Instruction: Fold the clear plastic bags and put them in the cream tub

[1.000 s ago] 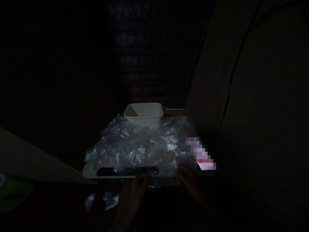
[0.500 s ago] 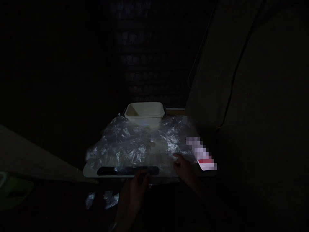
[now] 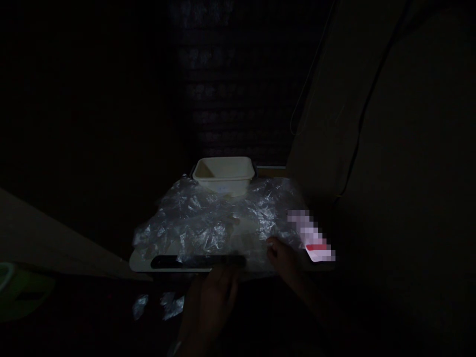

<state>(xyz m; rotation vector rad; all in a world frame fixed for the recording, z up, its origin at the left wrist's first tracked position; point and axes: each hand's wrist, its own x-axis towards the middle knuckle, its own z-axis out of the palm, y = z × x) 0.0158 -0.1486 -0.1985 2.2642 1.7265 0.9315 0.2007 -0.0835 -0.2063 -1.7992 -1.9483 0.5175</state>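
Crumpled clear plastic bags (image 3: pixel 201 230) cover most of a small white table (image 3: pixel 139 262) in dim light. My left hand (image 3: pixel 215 287) is at the table's near edge, knuckles up and fingers curled down; what they hold, if anything, is hidden in the dark. To its right, my right hand (image 3: pixel 282 258) rests over the plastic with index finger and thumb pinched together on a clear plastic bag. Just beyond my left hand lies a long dark slot or strip (image 3: pixel 167 261) along the table's front, partly under the plastic.
A white plastic tub (image 3: pixel 223 186) stands at the table's back. On the right lies a lit phone (image 3: pixel 316 253), its screen blurred out. Shiny plastic scraps (image 3: pixel 173 306) are below the table, and a green container (image 3: pixel 26 292) is at lower left. A dark cable (image 3: pixel 359 134) hangs along the right wall.
My left hand has turned knuckles up and shifted slightly right and toward me. The plastic overhanging the front edge between my hands shows less. My right hand has hardly moved.
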